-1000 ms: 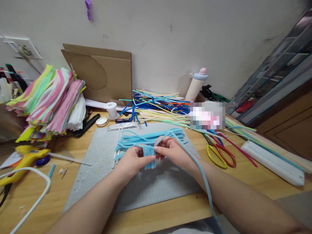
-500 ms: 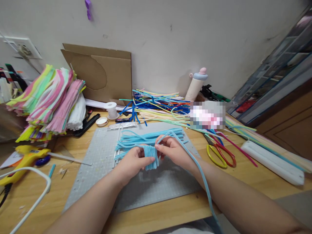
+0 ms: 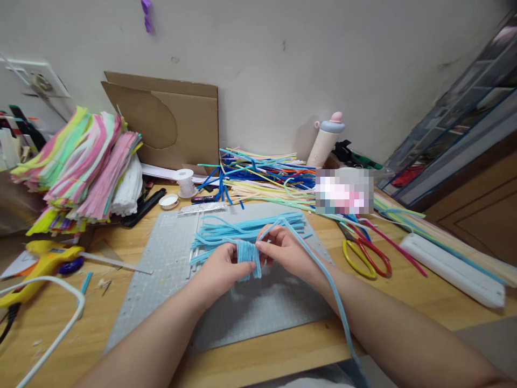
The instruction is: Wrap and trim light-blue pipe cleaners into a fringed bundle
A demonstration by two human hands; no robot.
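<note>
My left hand (image 3: 226, 265) is closed on a small block of light-blue pipe cleaner (image 3: 247, 254) wound in side-by-side turns, its thumb lying across the front. At the block's right edge, my right hand (image 3: 283, 245) pinches the blue strand. From there a long loose length (image 3: 333, 285) of the same pipe cleaner runs over the right wrist and down past the table's front edge. Behind both hands lies a pile of light-blue pipe cleaners (image 3: 242, 227) on a grey cutting mat (image 3: 266, 318). Fingers behind the block are hidden.
Scissors (image 3: 365, 258) with yellow and red handles and a white power strip (image 3: 452, 269) lie to the right. A yellow glue gun (image 3: 48, 253) rests at left, near pastel pipe-cleaner bundles (image 3: 84, 167). Cardboard (image 3: 189, 124) and a bottle (image 3: 323, 143) stand against the wall.
The wound blue block has turned and shifted slightly to the left in my left hand. My right hand stays close beside it, still pinching the strand.
</note>
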